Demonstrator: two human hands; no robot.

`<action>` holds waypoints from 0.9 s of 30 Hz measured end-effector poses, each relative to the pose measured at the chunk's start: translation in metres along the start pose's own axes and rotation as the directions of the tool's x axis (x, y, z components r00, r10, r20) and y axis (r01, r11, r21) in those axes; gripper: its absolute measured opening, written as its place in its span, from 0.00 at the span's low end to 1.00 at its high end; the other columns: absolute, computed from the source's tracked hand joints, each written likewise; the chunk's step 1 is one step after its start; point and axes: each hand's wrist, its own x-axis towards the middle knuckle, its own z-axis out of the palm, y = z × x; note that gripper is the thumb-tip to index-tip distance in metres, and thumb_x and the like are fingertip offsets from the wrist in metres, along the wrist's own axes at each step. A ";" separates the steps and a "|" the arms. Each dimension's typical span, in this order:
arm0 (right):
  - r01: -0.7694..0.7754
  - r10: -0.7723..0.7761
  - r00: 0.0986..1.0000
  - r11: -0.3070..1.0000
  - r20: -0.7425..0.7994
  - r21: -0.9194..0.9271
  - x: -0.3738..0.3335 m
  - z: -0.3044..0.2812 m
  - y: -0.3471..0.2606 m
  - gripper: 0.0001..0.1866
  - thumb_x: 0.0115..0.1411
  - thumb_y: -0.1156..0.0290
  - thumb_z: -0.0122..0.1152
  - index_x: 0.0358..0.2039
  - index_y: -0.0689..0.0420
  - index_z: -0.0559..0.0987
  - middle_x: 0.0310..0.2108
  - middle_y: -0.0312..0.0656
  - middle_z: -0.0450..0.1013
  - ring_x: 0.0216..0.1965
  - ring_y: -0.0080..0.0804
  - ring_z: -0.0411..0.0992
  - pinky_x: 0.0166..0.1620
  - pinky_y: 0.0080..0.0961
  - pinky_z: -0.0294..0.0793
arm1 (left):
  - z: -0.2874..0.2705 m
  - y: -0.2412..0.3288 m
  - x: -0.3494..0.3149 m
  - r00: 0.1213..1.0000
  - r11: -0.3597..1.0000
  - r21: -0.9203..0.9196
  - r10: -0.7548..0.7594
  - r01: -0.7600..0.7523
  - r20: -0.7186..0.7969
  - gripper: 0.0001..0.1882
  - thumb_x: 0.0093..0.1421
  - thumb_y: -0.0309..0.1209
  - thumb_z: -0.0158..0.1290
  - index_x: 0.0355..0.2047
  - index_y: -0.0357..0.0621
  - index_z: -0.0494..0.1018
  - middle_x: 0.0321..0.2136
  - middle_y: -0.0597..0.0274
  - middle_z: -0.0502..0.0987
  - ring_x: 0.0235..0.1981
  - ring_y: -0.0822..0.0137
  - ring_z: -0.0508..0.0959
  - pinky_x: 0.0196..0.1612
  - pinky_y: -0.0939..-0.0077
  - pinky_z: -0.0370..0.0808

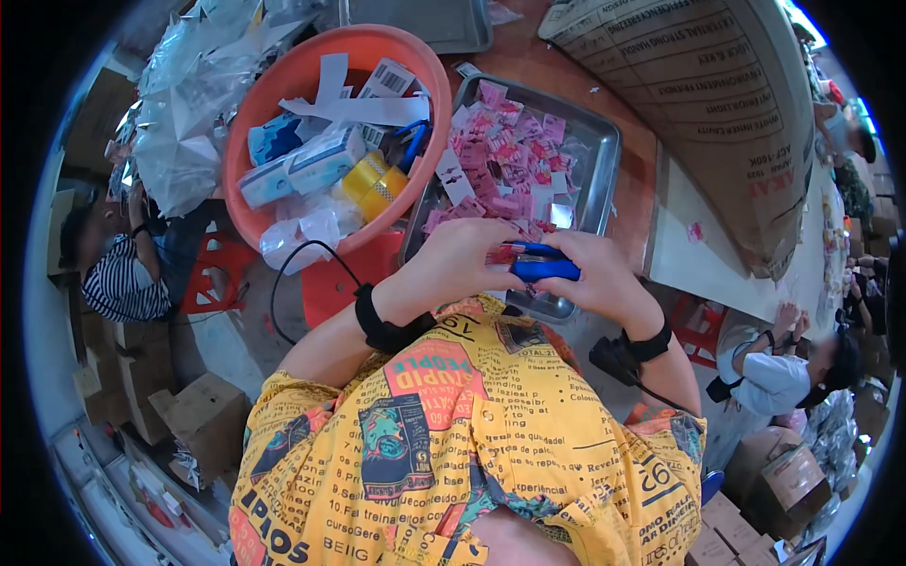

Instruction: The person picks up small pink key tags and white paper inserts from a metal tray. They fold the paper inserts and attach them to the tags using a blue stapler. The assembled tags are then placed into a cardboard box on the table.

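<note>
In front of my chest, above the near edge of a metal tray [612, 179], my two hands meet. My right hand [595, 269] is closed around a blue stapler [545, 271], its two arms pointing left. My left hand [462, 259] pinches a small pink card [500, 255] at the stapler's tip; the fingers partly hide it. Many small pink printed cards [505, 156] lie heaped in the tray, with a white card [455, 177] on the heap's left side.
An orange basin [238, 141] left of the tray holds yellow tape rolls [375, 184], boxes, paper strips and a blue-handled tool. A large brown sack [717, 113] stands far right. Clear plastic bags [184, 141] are piled far left. People sit at both sides, near cardboard boxes [198, 424].
</note>
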 end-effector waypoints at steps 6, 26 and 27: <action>0.032 -0.034 0.999 0.997 -0.024 -0.064 -0.002 0.004 0.000 0.21 0.42 0.60 0.66 0.35 0.59 0.73 0.29 0.45 0.72 0.32 0.44 0.71 0.34 0.34 0.70 | 0.003 -0.002 -0.001 0.998 0.997 -0.062 -0.032 0.035 0.045 0.19 0.41 0.35 0.62 0.31 0.37 0.72 0.24 0.49 0.74 0.28 0.52 0.75 0.30 0.67 0.70; -0.279 0.310 0.947 0.920 -0.078 0.275 -0.014 -0.003 0.050 0.23 0.43 0.60 0.67 0.37 0.61 0.75 0.27 0.39 0.73 0.30 0.29 0.71 0.36 0.24 0.69 | 0.022 -0.044 -0.006 0.885 0.625 -0.637 -0.406 0.450 0.227 0.10 0.55 0.24 0.52 0.36 0.38 0.64 0.28 0.61 0.74 0.21 0.74 0.75 0.25 0.81 0.72; -0.283 0.352 0.918 0.905 -0.183 0.318 -0.019 0.000 0.066 0.23 0.44 0.59 0.67 0.37 0.62 0.75 0.26 0.38 0.73 0.29 0.27 0.70 0.35 0.23 0.69 | 0.021 -0.043 -0.005 0.878 0.590 -0.663 -0.411 0.460 0.243 0.10 0.55 0.25 0.52 0.36 0.38 0.64 0.28 0.61 0.75 0.21 0.74 0.75 0.25 0.81 0.72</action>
